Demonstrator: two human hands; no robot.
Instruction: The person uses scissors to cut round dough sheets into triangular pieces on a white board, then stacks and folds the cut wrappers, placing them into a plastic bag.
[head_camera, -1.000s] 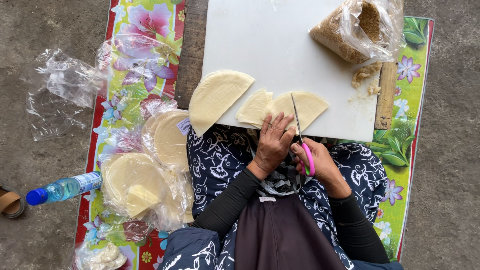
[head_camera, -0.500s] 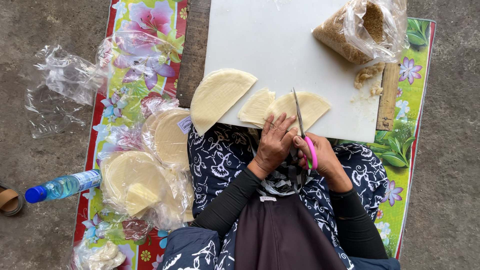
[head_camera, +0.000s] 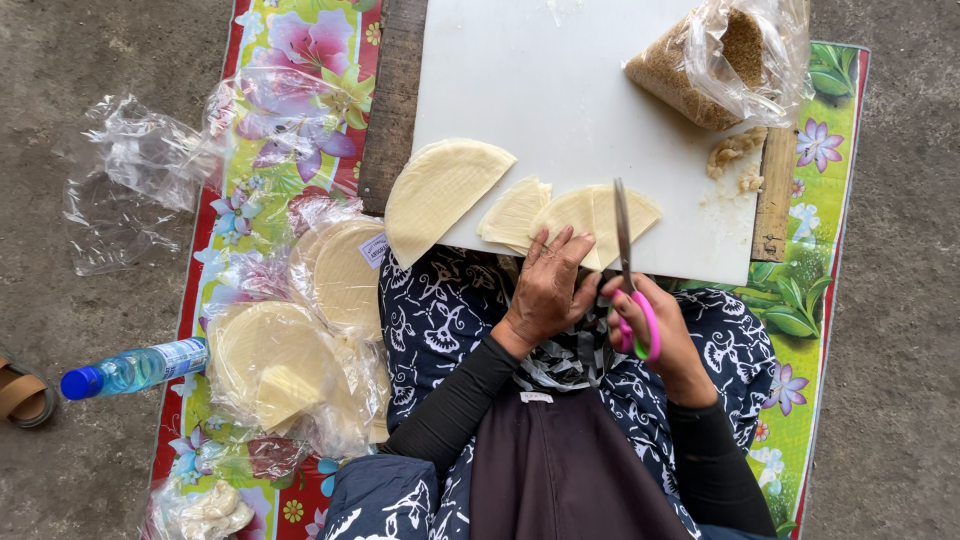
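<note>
Pale, thin pastry rounds are what the head view is all about: the left hand (head_camera: 548, 290) lies flat with fingers spread, pressing down on the near edge of a fan-shaped wrapper piece (head_camera: 592, 222) that rests at the front edge of the white cutting board (head_camera: 540, 90). The right hand (head_camera: 660, 335) is clenched through the pink loops of a pair of scissors (head_camera: 625, 262), blades pointing away and lying over that same piece, though whether the blades stand parted or closed is too fine to tell. Cutting looks like the step in hand, with the sheet being divided into wedges; a smaller cut piece (head_camera: 512, 212) sits just beside it and a half-round stack (head_camera: 435, 195) overhangs the board's left corner. By the look of it the next snip calls for the pressing hand to keep the sheet steady while fingertips stay away from the blade line. Off to the left, bagged wrappers (head_camera: 300, 350) lie on the floral mat (head_camera: 300, 40), with a blue-capped water bottle (head_camera: 135, 368) on the concrete and a bag of brown crumbs (head_camera: 715, 60) at the board's far right
</note>
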